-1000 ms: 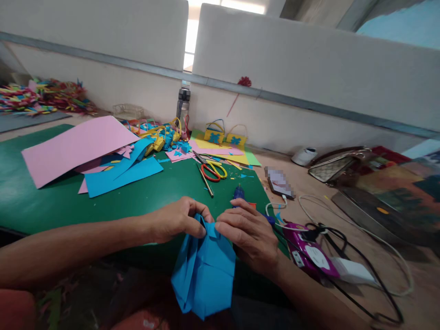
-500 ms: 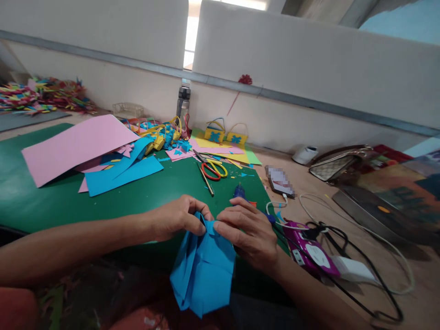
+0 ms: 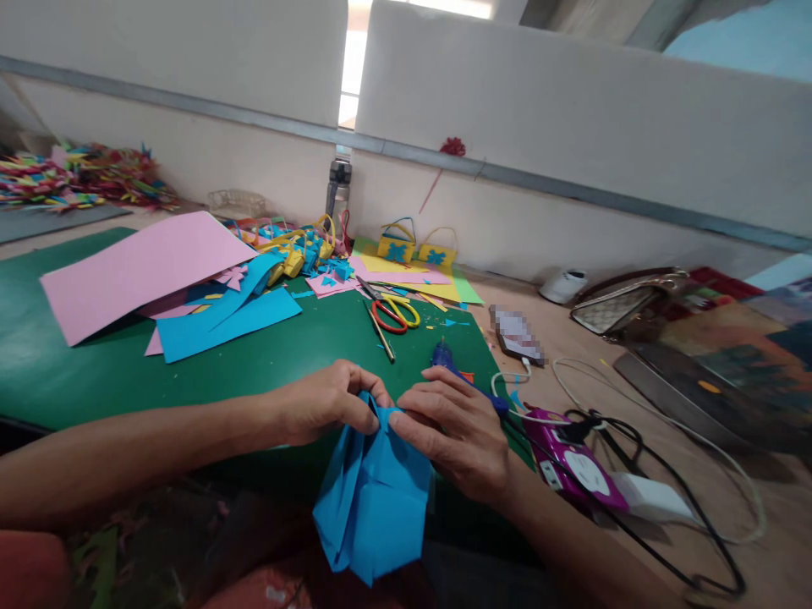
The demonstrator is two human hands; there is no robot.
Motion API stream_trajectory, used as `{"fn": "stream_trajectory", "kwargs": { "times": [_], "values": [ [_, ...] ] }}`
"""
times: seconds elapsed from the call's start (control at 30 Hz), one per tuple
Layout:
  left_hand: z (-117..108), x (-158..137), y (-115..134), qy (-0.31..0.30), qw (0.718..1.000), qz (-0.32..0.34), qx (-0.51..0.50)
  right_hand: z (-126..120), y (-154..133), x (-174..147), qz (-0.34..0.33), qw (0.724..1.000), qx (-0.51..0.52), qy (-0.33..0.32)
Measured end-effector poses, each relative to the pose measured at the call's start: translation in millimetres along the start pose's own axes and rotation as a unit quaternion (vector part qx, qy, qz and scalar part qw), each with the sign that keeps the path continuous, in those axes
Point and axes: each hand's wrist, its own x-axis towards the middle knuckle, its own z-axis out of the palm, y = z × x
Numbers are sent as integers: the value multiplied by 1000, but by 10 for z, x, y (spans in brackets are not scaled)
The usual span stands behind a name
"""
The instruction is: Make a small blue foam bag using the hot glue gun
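A folded blue paper bag (image 3: 384,507) hangs from my fingers over the near edge of the green mat (image 3: 310,355). My left hand (image 3: 336,402) pinches its top edge between thumb and fingers. On the other side of that edge, my right hand (image 3: 453,427) presses its thumb against the paper, with its fingers behind. Just beyond my right hand lies a blue glue gun (image 3: 444,355), partly hidden by the fingers. Scissors (image 3: 393,313) with red and yellow handles rest farther back, beside a thin pen-like stick (image 3: 381,334).
Pink sheets (image 3: 145,271) and blue sheets (image 3: 228,326) lie at the left. Small paper bags (image 3: 298,254) are heaped behind them, and yellow ones (image 3: 397,248) stand by the wall. At the right are a phone (image 3: 517,334), a purple power strip (image 3: 571,461) and loose cables.
My right thumb has slid slightly left along the bag's top edge, and the right hand shifted a little with it. The left hand keeps its pinch.
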Motion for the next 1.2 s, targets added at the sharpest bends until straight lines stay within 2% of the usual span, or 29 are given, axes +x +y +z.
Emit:
{"fn": "stream_trajectory", "kwargs": {
  "times": [0.47,0.67,0.9,1.2],
  "values": [
    [-5,-17,-40,26,999,-2,-43,46,-25,25,-36,998,-39,33],
    [-53,-9,-101,0,997,41,-64,63,-40,9,-17,997,-68,24],
    [-98,24,-121,10,996,75,-52,68,-41,17,10,996,-94,10],
    [-90,22,-128,47,995,83,8,47,-74,15,-14,992,-127,-13]
  ]
}}
